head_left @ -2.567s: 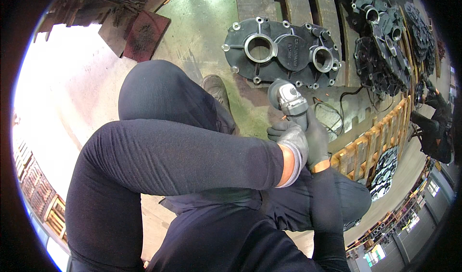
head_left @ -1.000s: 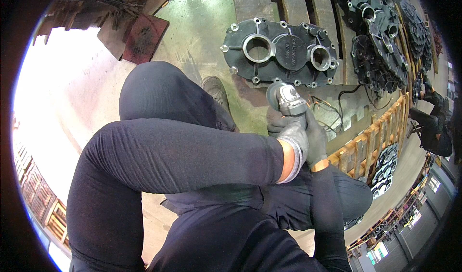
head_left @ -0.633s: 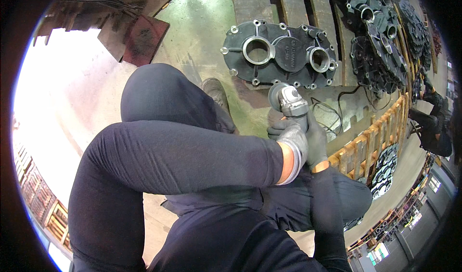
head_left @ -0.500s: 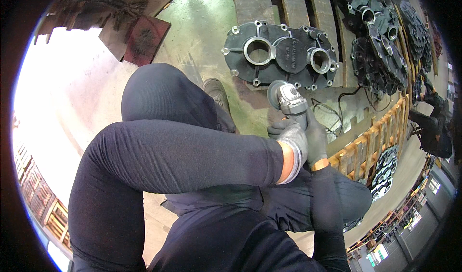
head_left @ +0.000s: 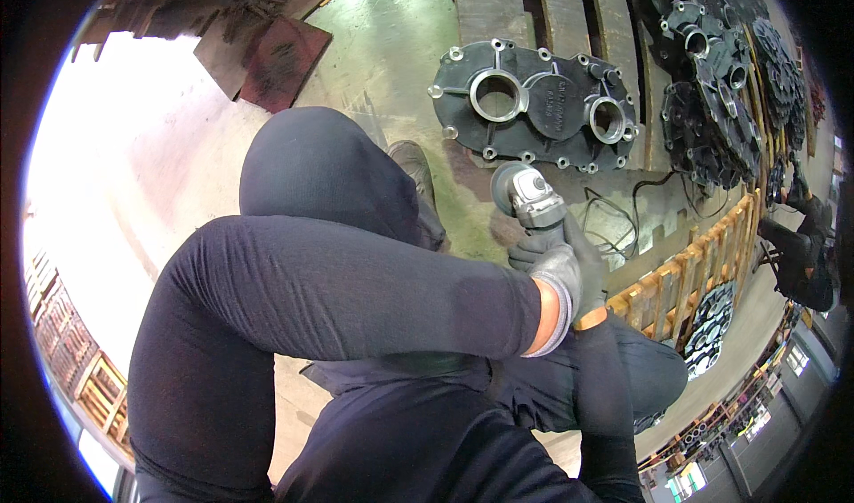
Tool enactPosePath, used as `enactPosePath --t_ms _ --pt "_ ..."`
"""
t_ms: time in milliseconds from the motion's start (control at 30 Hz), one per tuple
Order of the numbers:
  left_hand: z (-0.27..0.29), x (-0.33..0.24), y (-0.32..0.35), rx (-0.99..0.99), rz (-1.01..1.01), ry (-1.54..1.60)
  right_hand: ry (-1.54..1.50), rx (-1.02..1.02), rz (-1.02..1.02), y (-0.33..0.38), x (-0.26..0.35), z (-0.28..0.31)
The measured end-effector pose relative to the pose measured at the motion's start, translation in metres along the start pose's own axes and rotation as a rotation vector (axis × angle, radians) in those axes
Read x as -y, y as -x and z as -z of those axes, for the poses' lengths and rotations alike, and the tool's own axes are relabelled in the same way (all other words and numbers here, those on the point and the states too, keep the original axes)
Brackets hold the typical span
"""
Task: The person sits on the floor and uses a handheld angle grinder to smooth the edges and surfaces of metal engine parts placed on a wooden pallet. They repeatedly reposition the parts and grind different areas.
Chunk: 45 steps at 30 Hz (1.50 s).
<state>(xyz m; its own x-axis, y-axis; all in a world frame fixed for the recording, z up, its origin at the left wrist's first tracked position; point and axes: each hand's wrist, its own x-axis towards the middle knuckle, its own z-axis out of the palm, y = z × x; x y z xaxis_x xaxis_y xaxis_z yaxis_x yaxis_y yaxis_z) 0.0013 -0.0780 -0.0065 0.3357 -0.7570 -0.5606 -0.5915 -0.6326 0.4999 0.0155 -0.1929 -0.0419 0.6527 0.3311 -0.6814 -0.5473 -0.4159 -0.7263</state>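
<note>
Both of my hands, in grey work gloves, are wrapped round the body of an angle grinder [head_left: 537, 199]. My left hand [head_left: 556, 270] comes across from the left, its fingers closed on the grip. Against its far right side lies my right hand [head_left: 584, 267], also closed round the tool, part of it hidden behind the left. The grinder's round disc [head_left: 505, 188] points away from me, just short of the near edge of a dark cast-metal cover [head_left: 559, 104]. That cover lies flat, with two bright machined rings and several bolt bosses round its rim.
The cover rests on a wooden pallet [head_left: 487, 5]. Several similar castings [head_left: 707, 85] are stacked at the far right. A black cable [head_left: 635, 209] loops over the floor beside a wooden slatted pallet [head_left: 685, 272]. A reddish-brown plate [head_left: 286, 63] lies far left. Another person [head_left: 801, 245] is at the right edge.
The grinder has moved slightly left and toward me relative to the cover, and its disc no longer overlaps the cover's near edge. Both hands stay on it. The whole view has shifted a little.
</note>
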Motion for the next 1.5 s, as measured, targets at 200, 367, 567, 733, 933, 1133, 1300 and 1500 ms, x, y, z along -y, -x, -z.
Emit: enactPosePath --t_ms 200,367,567,733,933,1133,1300,1500 --pt "-0.012 -0.007 -0.012 -0.143 0.074 0.000 -0.129 -0.008 -0.140 -0.002 0.005 -0.010" --pt "-0.027 -0.011 -0.028 -0.177 0.171 0.011 0.463 -0.071 0.123 -0.008 0.012 -0.016" --pt "-0.015 0.003 0.005 -0.156 0.121 -0.063 0.553 -0.047 0.018 -0.022 0.014 -0.028" --pt "-0.030 -0.002 -0.017 -0.240 0.083 0.052 0.519 -0.052 -0.031 -0.015 0.011 -0.028" --pt "-0.003 0.009 0.015 -0.012 0.091 0.005 0.622 -0.030 -0.005 -0.032 0.017 -0.038" --pt "-0.049 -0.007 -0.025 -0.354 0.093 0.060 0.653 -0.034 -0.018 -0.030 0.016 -0.039" --pt "-0.012 0.010 -0.002 0.002 -0.044 0.113 0.645 -0.024 -0.019 -0.030 0.016 -0.039" --pt "0.033 0.017 0.046 0.005 0.054 -0.001 0.672 -0.031 -0.036 -0.032 0.017 -0.038"
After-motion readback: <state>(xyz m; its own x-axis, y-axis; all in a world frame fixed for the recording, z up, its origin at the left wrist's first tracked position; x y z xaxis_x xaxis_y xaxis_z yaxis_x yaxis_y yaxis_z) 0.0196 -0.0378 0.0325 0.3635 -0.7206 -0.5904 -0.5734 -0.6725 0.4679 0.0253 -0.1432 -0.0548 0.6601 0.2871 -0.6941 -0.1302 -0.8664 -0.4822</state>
